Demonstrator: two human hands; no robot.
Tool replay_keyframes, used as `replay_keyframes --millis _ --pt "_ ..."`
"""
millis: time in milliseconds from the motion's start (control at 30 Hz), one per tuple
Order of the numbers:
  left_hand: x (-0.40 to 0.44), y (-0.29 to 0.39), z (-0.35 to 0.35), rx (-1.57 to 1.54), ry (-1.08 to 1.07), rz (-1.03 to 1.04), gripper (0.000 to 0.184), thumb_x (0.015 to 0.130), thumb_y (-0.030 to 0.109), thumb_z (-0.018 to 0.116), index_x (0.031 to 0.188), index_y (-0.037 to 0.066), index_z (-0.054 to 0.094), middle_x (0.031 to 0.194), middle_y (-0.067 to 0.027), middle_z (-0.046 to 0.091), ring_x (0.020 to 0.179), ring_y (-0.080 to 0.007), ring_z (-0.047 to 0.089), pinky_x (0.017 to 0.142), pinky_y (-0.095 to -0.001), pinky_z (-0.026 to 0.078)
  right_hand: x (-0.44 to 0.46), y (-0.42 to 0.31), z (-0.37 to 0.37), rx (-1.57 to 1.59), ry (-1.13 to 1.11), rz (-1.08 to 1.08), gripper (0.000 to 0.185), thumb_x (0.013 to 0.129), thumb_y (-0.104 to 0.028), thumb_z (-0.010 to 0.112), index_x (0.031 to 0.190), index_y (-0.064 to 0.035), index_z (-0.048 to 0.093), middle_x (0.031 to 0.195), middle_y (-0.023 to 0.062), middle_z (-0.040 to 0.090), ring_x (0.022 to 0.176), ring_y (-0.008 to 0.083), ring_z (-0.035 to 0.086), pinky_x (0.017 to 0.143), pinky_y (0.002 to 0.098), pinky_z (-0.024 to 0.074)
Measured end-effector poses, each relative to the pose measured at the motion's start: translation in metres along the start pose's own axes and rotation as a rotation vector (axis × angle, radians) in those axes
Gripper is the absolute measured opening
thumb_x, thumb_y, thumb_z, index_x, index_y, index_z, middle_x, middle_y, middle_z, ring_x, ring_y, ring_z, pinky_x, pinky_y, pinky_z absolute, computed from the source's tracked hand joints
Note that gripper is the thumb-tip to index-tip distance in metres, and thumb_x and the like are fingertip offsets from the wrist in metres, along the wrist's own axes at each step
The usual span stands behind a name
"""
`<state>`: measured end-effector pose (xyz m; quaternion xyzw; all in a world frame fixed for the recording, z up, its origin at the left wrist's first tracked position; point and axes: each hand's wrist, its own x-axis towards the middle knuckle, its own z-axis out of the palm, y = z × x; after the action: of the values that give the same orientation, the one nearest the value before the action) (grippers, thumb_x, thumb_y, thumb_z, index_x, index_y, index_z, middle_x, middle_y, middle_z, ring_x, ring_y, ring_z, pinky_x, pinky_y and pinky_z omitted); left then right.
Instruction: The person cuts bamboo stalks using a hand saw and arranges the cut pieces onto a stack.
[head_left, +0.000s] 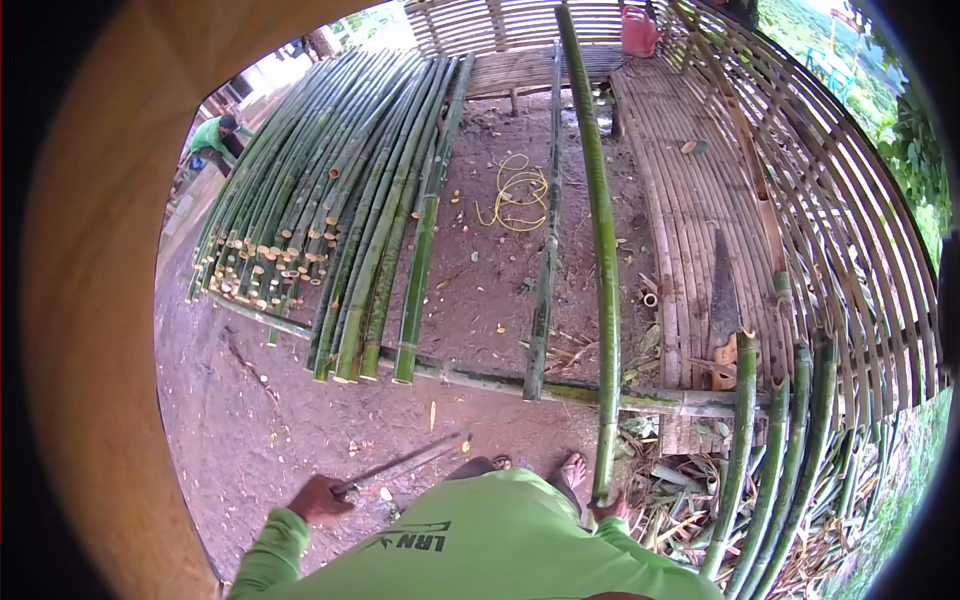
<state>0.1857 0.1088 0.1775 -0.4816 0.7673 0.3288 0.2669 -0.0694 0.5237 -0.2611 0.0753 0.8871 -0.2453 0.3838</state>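
My left hand (320,500) is closed round the handle of a machete (405,460), its long thin blade pointing up and right over the dirt. At the lower end of a long green bamboo pole (603,250), my right hand (612,508) has its fingers against the pole's base, partly hidden by the sleeve. The pole runs away from me and rests across a horizontal bamboo rail (470,375). To its left, a thinner bamboo pole (545,270) lies across the same rail.
A big stack of cut bamboo poles (330,170) lies at left, with a person (212,140) bent beside it. Yellow rope (520,195) is coiled on the dirt. A handsaw (724,300) lies on the slatted bench (690,210) at right. Upright poles (740,440) and bamboo scraps (660,515) are nearby.
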Motion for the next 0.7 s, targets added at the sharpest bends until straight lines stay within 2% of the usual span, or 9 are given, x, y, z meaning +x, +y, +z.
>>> replay_keyframes --millis 100,233,267,333,433,533,567,633,700 --pt "-0.009 0.031 -0.03 0.118 0.081 -0.037 0.024 0.071 0.024 0.075 0.073 0.003 0.064 0.056 -0.001 0.052 0.054 -0.01 0.049 0.051 -0.0296 0.041 0.008 0.029 0.028 -0.059 0.027 -0.036 0.091 0.052 -0.046 0.085 0.126 -0.0064 0.052 0.114 0.018 0.063 0.11 0.0337 0.058 0.098 0.0416 0.0429" --pt "0.007 0.064 -0.051 0.09 0.196 0.08 0.027 0.067 0.022 0.074 0.061 0.005 0.054 0.05 0.0002 0.045 0.049 -0.0093 0.041 0.048 -0.031 0.036 0.026 0.007 0.043 0.002 -0.096 -0.24 0.076 0.055 -0.041 0.084 0.119 -0.0112 0.058 0.106 0.0163 0.067 0.102 0.033 0.063 0.089 0.04 0.0494" --pt "0.015 0.07 -0.049 0.067 0.223 0.113 0.028 0.067 0.021 0.074 0.06 0.005 0.053 0.051 0.0005 0.045 0.05 -0.0093 0.04 0.048 -0.0311 0.036 0.03 0.002 0.053 0.075 -0.091 -0.243 0.06 0.056 -0.034 0.083 0.108 -0.0121 0.062 0.102 0.0149 0.068 0.099 0.0319 0.065 0.085 0.039 0.0508" --pt "0.037 0.077 -0.045 0.042 0.279 0.182 0.028 0.068 0.02 0.074 0.061 0.005 0.052 0.051 0.0006 0.044 0.05 -0.0092 0.039 0.048 -0.0311 0.036 0.043 -0.008 0.073 0.067 -0.149 -0.16 0.058 0.058 -0.035 0.082 0.108 -0.0128 0.063 0.103 0.0162 0.068 0.099 0.0322 0.065 0.086 0.0389 0.0507" --pt "0.067 0.071 -0.027 0.031 0.32 0.242 0.024 0.069 0.019 0.074 0.064 0.004 0.056 0.053 0.0005 0.047 0.051 -0.0087 0.041 0.048 -0.0304 0.037 0.053 -0.019 0.087 -0.137 -0.117 -0.19 0.061 0.059 -0.038 0.081 0.11 -0.0101 0.062 0.106 0.0181 0.066 0.101 0.032 0.063 0.088 0.0391 0.0499" --pt "0.083 0.086 -0.025 -0.098 0.275 0.23 0.023 0.069 0.022 0.074 0.072 0.002 0.063 0.055 -0.0003 0.049 0.054 -0.0084 0.043 0.05 -0.0294 0.039 0.035 -0.072 0.038 -0.039 -0.332 -0.177 0.076 0.066 -0.045 0.073 0.128 -0.0083 0.047 0.133 0.0251 0.048 0.121 0.0376 0.05 0.1 0.0425 0.0425" --pt "0.096 0.081 -0.026 -0.043 0.271 0.229 0.023 0.07 0.022 0.074 0.075 0.002 0.065 0.056 -0.0002 0.05 0.055 -0.0083 0.044 0.051 -0.0293 0.039 0.055 -0.058 0.07 -0.041 -0.253 -0.236 0.087 0.067 -0.039 0.073 0.136 -0.0025 0.035 0.145 0.0271 0.031 0.135 0.0378 0.032 0.11 0.0406 0.0311" --pt "0.118 0.083 -0.033 0.019 0.256 0.264 0.025 0.07 0.022 0.073 0.078 0.0 0.066 0.058 0.0 0.052 0.055 -0.008 0.045 0.051 -0.0293 0.04 0.031 -0.082 0.056 0.031 -0.176 -0.218 0.096 0.067 -0.032 0.072 0.143 0.0012 0.022 0.148 0.0264 0.024 0.14 0.0377 0.021 0.115 0.0397 0.0207" --pt "0.14 0.095 -0.043 -0.003 0.208 0.292 0.024 0.07 0.022 0.073 0.075 0.0 0.065 0.057 -0.0001 0.052 0.055 -0.008 0.045 0.051 -0.0291 0.04 0.025 -0.088 0.056 0.007 -0.057 -0.208 0.084 0.069 -0.037 0.072 0.131 -0.001 0.03 0.126 0.0266 0.044 0.119 0.0406 0.041 0.102 0.0445 0.0342"
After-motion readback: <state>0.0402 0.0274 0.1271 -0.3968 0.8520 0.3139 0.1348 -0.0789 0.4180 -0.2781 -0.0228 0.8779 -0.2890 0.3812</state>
